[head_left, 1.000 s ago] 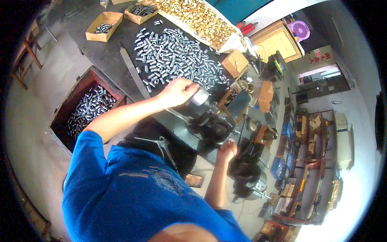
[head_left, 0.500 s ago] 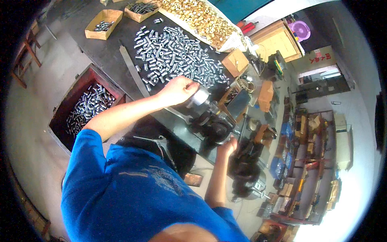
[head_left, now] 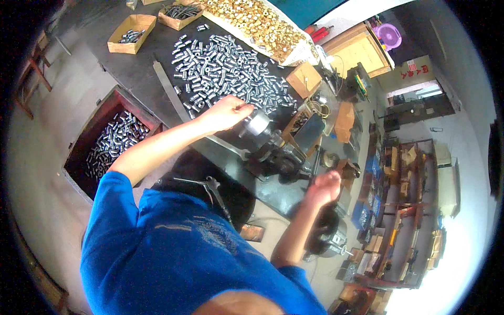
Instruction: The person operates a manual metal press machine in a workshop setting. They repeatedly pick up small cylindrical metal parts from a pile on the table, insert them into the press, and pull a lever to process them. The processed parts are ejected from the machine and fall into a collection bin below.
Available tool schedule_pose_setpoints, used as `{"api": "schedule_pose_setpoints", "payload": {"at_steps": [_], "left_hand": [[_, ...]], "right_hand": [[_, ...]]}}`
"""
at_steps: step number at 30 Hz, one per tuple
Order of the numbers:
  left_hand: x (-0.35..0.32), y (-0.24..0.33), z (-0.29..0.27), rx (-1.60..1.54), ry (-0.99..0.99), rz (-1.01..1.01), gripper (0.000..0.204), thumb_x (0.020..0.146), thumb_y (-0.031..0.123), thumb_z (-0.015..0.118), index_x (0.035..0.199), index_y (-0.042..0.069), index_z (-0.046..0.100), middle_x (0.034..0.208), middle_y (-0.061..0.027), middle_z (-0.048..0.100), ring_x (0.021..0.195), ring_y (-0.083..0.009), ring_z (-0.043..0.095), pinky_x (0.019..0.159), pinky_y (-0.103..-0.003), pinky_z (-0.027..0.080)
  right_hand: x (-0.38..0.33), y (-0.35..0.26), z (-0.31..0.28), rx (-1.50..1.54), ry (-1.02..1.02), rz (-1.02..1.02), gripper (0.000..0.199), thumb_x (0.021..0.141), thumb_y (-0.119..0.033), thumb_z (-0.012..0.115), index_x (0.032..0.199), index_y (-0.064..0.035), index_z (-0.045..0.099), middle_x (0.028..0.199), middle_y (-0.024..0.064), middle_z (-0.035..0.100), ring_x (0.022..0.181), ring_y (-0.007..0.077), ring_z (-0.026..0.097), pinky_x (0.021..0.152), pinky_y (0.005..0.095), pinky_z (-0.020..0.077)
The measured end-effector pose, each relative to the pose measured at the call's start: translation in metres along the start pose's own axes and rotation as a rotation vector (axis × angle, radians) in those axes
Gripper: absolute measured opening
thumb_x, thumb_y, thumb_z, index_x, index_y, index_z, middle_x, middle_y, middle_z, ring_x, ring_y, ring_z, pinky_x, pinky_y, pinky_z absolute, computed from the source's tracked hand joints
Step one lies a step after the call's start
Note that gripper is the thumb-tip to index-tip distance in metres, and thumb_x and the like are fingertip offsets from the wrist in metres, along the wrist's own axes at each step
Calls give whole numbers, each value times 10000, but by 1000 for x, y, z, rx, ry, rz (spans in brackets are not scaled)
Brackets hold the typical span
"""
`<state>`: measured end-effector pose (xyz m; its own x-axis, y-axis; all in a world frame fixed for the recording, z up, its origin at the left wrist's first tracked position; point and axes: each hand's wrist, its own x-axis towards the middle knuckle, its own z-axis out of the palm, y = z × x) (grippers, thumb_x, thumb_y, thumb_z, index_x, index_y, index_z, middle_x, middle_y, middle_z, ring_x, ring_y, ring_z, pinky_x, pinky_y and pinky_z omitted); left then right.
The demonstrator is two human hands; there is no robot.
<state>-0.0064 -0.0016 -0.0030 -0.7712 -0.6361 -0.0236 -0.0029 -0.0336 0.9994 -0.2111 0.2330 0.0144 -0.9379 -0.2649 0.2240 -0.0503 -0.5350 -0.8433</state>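
My left hand (head_left: 231, 112) is closed beside the round metal chuck (head_left: 257, 124) of a small bench machine (head_left: 281, 160). Its fingertips touch or nearly touch the chuck's face, and whatever they pinch is hidden. Curled and blurred, my right hand (head_left: 325, 188) is at the lower end of a dark lever (head_left: 316, 160) on the machine's right side. Beyond my left hand, many short shiny metal sleeves (head_left: 226, 71) lie spread over the dark bench top.
A long flat metal bar (head_left: 172, 89) lies on the bench. At left stands a reddish bin (head_left: 79, 144) of similar metal parts. Brass pieces (head_left: 257, 23) cover a white sheet at the back. A cardboard box (head_left: 303, 79) sits behind the machine; shelving (head_left: 404, 210) stands at right.
My right hand has moved right and slightly upward, away from the machine's body, and the lever now stands out beside it. My left hand remains by the chuck, shifted only slightly.
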Motion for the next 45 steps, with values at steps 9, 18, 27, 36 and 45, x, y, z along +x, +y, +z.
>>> {"api": "schedule_pose_setpoints", "payload": {"at_steps": [9, 18, 27, 36, 45], "left_hand": [[-2, 3, -6, -49, -32, -38, 353, 838, 258, 488, 551, 57, 455, 457, 35, 374, 352, -44, 337, 334, -209, 259], [1, 5, -7, -19, -31, -8, 377, 842, 280, 484, 536, 65, 434, 447, 37, 364, 350, -48, 344, 338, -205, 275], [-34, -12, -65, -108, 216, -112, 275, 844, 220, 480, 619, 63, 459, 470, 43, 365, 371, -43, 313, 340, -204, 232], [-144, -162, -201, 572, 518, -448, 289, 770, 221, 520, 560, 22, 503, 469, -70, 483, 397, -168, 484, 408, -303, 374], [-92, -49, -124, 807, 306, 60, 141, 736, 99, 538, 832, -1, 566, 751, -179, 577, 736, -297, 590, 615, -333, 450]], "right_hand": [[-49, 45, -58, 19, 88, 360, 120, 775, -135, 440, 722, -50, 506, 516, -35, 331, 416, 55, 263, 352, 202, 166], [37, 62, -6, -361, 117, 94, 164, 767, -139, 458, 649, -47, 526, 534, 2, 440, 416, 93, 369, 355, 234, 263], [-10, 0, -11, 188, -96, -48, 163, 809, -108, 415, 768, 13, 516, 592, 5, 423, 436, 51, 299, 369, 182, 208], [-51, 57, -68, 67, 95, 308, 131, 799, -136, 465, 767, -21, 520, 580, -16, 433, 430, 48, 307, 377, 181, 214], [-21, 73, -40, -176, 264, 308, 167, 792, -116, 405, 746, -19, 534, 590, -9, 459, 426, 29, 296, 370, 166, 208]]}}
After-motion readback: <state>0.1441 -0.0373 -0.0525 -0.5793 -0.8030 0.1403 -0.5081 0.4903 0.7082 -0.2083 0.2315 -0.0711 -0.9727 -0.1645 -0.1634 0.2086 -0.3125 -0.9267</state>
